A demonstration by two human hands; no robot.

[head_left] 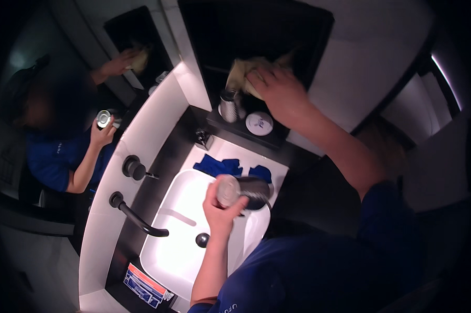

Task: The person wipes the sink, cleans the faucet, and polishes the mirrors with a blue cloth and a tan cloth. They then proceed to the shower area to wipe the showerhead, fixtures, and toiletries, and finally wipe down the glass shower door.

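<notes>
My left hand (218,213) is raised over the white washbasin (169,250), its fingers around a pale, round-ended container (228,191). Right beside that container is a dark, ribbed vessel (255,192); I cannot tell whether the same hand also holds it. Farther up, my right hand (278,88) presses a tan cloth (239,74) against the lower part of a dark, glossy panel (255,31). Below this hand, a textured bottle with a dark top (229,109) and a white round disc bearing writing (259,123) rest on a black ledge (239,133).
Blue cloths (218,166) lie on the counter behind the basin. A small black box (203,139) stands near the ledge. A black spout (141,225) and tap knob (134,168) project from the wall. Printed packets (145,287) sit beside the basin. A mirror (71,98) reflects me.
</notes>
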